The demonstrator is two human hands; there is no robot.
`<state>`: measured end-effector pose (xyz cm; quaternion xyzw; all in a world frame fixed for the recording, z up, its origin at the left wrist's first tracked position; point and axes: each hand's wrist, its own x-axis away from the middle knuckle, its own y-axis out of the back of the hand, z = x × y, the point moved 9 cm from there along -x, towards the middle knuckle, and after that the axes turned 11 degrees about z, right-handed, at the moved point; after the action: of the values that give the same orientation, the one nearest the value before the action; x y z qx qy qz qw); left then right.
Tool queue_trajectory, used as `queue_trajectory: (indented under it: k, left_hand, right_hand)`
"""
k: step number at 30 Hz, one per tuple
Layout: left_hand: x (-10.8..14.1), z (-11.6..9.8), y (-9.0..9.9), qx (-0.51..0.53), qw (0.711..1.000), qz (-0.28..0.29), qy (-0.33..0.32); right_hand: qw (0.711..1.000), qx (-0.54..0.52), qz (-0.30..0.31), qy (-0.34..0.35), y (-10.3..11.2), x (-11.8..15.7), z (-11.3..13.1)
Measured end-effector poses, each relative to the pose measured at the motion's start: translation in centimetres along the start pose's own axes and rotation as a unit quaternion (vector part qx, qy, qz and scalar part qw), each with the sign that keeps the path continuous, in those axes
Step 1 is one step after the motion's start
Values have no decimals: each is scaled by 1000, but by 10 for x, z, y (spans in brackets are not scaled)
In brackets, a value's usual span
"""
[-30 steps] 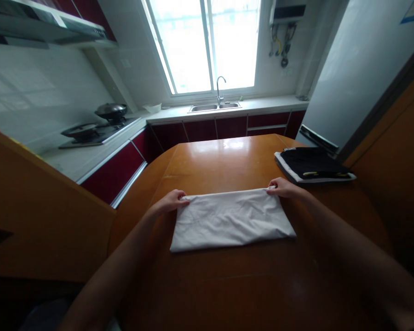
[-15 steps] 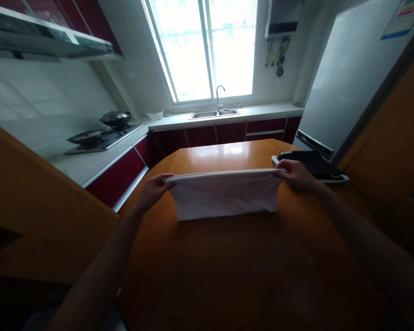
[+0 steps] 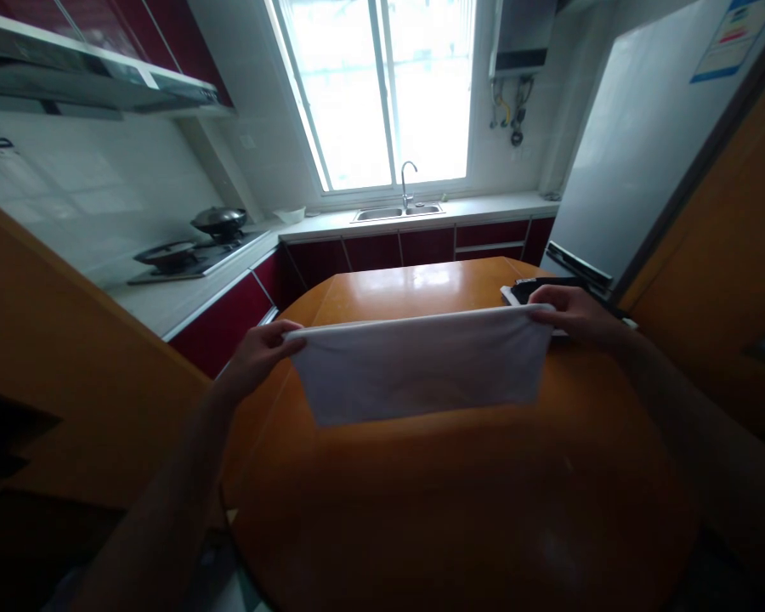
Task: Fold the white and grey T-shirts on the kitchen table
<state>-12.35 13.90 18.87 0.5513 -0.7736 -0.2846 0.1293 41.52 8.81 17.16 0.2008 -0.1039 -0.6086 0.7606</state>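
A white piece of folded cloth (image 3: 421,365) hangs stretched between my two hands over the wooden table (image 3: 459,501). My left hand (image 3: 264,348) pinches its upper left corner between thumb and fingers. The upper right corner is pinched by my right hand (image 3: 570,310). The cloth's top edge is taut and slightly higher on the right, while its lower part hangs down. Behind my right hand lies a dark folded item with white edges (image 3: 516,291), partly hidden by that hand and forearm.
Beyond the table runs a white counter (image 3: 331,223) with a sink (image 3: 379,213) and faucet. Two pans, one a lidded wok (image 3: 220,219), sit on the stove at the left. A fridge (image 3: 631,144) stands at the right; a wooden panel (image 3: 70,357) rises at the left.
My hands have moved farther apart, spreading the cloth wider. The right hand has gone right and slightly up, now covering more of the dark folded item.
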Motion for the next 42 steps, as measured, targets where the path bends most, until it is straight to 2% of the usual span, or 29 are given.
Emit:
queue_trajectory:
  k: [2, 6, 8, 11, 16, 20, 22, 24, 25, 27, 29, 30, 32, 35, 40, 42]
  left_hand:
    - [-6, 19, -19, 26, 998, 45, 29]
    - [-22, 79, -73, 83, 979, 133, 127]
    - [-28, 103, -93, 79, 973, 147, 162]
    - [-37, 120, -101, 68, 972, 130, 184]
    - [-52, 119, -94, 39, 976, 120, 179]
    - [-61, 118, -90, -107, 971, 95, 191]
    - [-60, 108, -94, -176, 966, 46, 182]
    - [-54, 84, -111, -242, 963, 3, 118]
    - [-48, 69, -127, -277, 958, -4, 67]
    - [-32, 43, -171, -323, 945, 35, -33]
    - [-16, 36, -209, -353, 930, 86, -63]
    - [-9, 38, -222, -367, 923, 103, -59]
    - [-1, 45, -236, -388, 912, 123, -37]
    - [2, 53, -239, -399, 908, 128, -25]
    - [0, 55, -235, -400, 908, 125, -22]
    - [0, 56, -235, -401, 907, 124, -20]
  right_hand:
    - [998, -47, 28, -38, -12, -10, -25]
    - [979, -113, 60, -156, -52, -31, -95]
    - [973, -107, 59, -197, -68, -39, -122]
    - [975, -59, 46, -210, -78, -50, -141]
    - [978, 73, 9, -196, -69, -65, -142]
    - [968, 144, -35, -202, -68, -65, -133]
    - [960, 196, -81, -182, -75, -57, -113]
    - [948, 273, -117, -116, -97, -43, -82]
    - [939, 317, -114, -66, -117, -35, -64]
    - [930, 364, -52, 18, -168, -18, -41]
    - [920, 389, 11, 39, -211, -1, -38]
    - [917, 397, 36, 31, -226, 5, -42]
    - [912, 405, 69, 3, -243, 13, -53]
    - [912, 398, 96, -27, -243, 12, -65]
    - [909, 413, 42, -43, -210, 6, -65]
    - [903, 425, 40, -52, -204, 7, -71]
